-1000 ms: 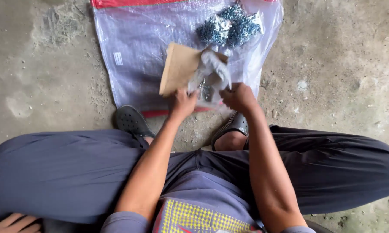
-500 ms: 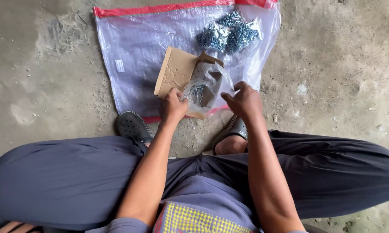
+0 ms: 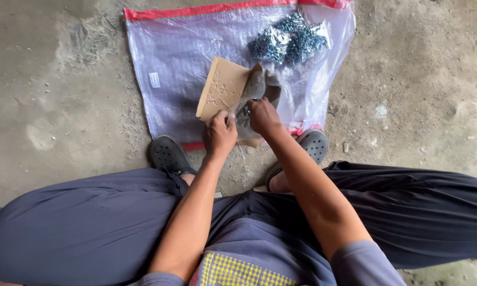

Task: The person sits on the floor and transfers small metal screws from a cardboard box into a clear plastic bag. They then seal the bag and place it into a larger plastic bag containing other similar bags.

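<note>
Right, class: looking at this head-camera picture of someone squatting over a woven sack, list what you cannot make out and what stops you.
- Contents of the clear plastic bag: head view, hidden by crumpled plastic and the right hand.
- Left hand fingertips: curled under against the cardboard piece.
- Small bagged metal parts: too small to tell their kind.
- Woven sack: top edge cut off by the frame.
- Grey clogs: partly covered by the legs.

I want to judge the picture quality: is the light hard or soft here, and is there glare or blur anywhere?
Head view: soft, even daylight, only faint shadows on the grey concrete floor; mild sheen on the translucent woven plastic sack with red edges; the pile of small bluish metal pieces in clear bags glints slightly; left hand and right hand look sharp; wide-angle bending at the edges.
</note>
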